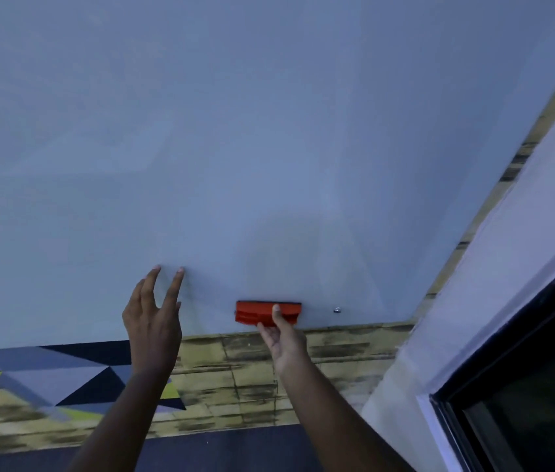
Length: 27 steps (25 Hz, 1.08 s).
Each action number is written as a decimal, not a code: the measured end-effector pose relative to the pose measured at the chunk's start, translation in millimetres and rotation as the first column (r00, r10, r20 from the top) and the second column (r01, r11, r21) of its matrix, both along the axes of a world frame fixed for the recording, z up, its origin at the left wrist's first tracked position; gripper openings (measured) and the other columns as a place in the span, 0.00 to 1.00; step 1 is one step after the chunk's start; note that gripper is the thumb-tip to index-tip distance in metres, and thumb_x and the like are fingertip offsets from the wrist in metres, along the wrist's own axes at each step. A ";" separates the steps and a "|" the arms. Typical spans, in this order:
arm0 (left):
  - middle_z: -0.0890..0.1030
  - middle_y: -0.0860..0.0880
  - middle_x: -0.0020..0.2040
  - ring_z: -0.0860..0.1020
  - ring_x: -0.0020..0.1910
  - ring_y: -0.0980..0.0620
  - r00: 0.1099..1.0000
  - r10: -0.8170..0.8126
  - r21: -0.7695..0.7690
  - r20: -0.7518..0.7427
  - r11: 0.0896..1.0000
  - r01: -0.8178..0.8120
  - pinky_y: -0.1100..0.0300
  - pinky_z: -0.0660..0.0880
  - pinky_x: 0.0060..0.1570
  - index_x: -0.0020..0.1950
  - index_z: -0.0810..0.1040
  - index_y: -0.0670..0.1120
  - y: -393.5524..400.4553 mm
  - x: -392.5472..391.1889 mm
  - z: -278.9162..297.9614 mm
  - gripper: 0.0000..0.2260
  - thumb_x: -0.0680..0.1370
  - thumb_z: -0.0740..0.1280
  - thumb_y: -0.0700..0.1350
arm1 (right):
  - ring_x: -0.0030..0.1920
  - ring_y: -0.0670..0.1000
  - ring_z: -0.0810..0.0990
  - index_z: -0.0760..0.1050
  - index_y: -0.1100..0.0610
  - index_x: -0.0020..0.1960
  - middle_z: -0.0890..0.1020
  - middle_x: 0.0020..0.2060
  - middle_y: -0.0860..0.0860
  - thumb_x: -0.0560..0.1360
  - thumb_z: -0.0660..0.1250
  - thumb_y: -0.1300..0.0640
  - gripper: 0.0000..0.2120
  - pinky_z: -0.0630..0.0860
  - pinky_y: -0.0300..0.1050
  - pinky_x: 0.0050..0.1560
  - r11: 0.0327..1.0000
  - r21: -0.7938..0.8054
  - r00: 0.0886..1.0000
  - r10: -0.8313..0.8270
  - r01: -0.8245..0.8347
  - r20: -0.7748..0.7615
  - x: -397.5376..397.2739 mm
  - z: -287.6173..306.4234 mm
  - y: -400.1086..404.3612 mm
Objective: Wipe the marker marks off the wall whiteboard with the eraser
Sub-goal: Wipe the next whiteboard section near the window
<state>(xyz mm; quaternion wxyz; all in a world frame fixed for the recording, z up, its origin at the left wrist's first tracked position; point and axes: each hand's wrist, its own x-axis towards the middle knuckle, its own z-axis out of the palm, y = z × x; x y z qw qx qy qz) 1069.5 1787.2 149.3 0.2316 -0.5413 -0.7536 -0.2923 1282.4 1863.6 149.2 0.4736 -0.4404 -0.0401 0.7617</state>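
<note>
Right hand (pixel 281 338) pinches the orange eraser (pixel 268 313), flat on the whiteboard (pixel 269 148) just above its bottom edge; left hand (pixel 153 321) is spread wide, fingertips at the board. Looks like end of wiping or the eraser being parked. 0 marks visible; dim light could hide faint ones.

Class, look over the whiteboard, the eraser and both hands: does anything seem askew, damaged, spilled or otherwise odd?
Nothing stands out. The red eraser lies level and flat against the whiteboard near its bottom edge, held by the right hand. The left hand touches the board with straight fingertips. No marker marks show in this view.
</note>
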 end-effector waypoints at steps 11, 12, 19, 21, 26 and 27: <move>0.68 0.36 0.78 0.68 0.75 0.32 0.993 -0.084 0.023 0.086 0.996 0.083 0.35 0.74 0.64 0.81 0.71 0.46 -10.4 -38.9 13.4 0.34 0.77 0.68 0.25 | 0.39 0.43 0.81 0.81 0.49 0.55 0.82 0.41 0.43 0.65 0.77 0.34 0.25 0.73 0.38 0.37 0.422 0.866 0.148 -0.870 -0.267 0.470 -6.3 203.3 18.2; 0.68 0.36 0.78 0.68 0.76 0.32 0.992 -0.092 0.028 0.090 0.996 0.090 0.36 0.73 0.65 0.81 0.71 0.46 -10.3 -41.8 14.6 0.33 0.77 0.69 0.27 | 0.41 0.47 0.81 0.81 0.49 0.57 0.82 0.43 0.46 0.65 0.76 0.34 0.27 0.73 0.41 0.38 0.430 0.832 0.062 -0.876 -0.351 0.479 -16.4 191.2 16.8; 0.68 0.35 0.77 0.68 0.76 0.32 0.980 -0.147 0.043 0.133 0.989 0.143 0.35 0.73 0.69 0.80 0.72 0.43 -14.2 -47.6 22.3 0.30 0.78 0.68 0.27 | 0.44 0.56 0.81 0.79 0.55 0.58 0.80 0.46 0.54 0.65 0.81 0.43 0.27 0.75 0.49 0.46 0.454 0.243 -0.245 -0.774 -0.857 0.583 -71.5 38.3 -13.6; 0.68 0.35 0.77 0.68 0.76 0.32 0.977 -0.161 0.031 0.143 0.987 0.158 0.35 0.75 0.67 0.80 0.72 0.43 -16.1 -49.5 24.4 0.29 0.79 0.68 0.28 | 0.49 0.56 0.82 0.77 0.53 0.61 0.80 0.50 0.53 0.68 0.79 0.44 0.26 0.75 0.50 0.49 0.449 0.045 -0.314 -0.689 -0.893 0.653 -67.0 10.0 -24.9; 0.70 0.35 0.76 0.70 0.74 0.33 0.977 -0.185 0.011 0.107 0.983 0.185 0.35 0.76 0.61 0.78 0.73 0.41 -21.4 -47.8 29.0 0.25 0.80 0.70 0.34 | 0.46 0.54 0.80 0.78 0.52 0.60 0.78 0.46 0.51 0.63 0.82 0.46 0.28 0.78 0.49 0.43 0.510 0.213 -0.271 -0.714 -0.833 0.646 -41.1 2.1 -40.4; 0.70 0.35 0.77 0.71 0.74 0.33 0.977 -0.189 0.007 0.094 0.982 0.189 0.35 0.75 0.61 0.78 0.73 0.41 -23.5 -44.3 28.6 0.25 0.81 0.70 0.35 | 0.46 0.54 0.79 0.78 0.52 0.60 0.78 0.46 0.50 0.64 0.81 0.45 0.28 0.78 0.49 0.44 0.524 0.235 -0.271 -0.713 -0.819 0.646 -35.6 5.2 -41.3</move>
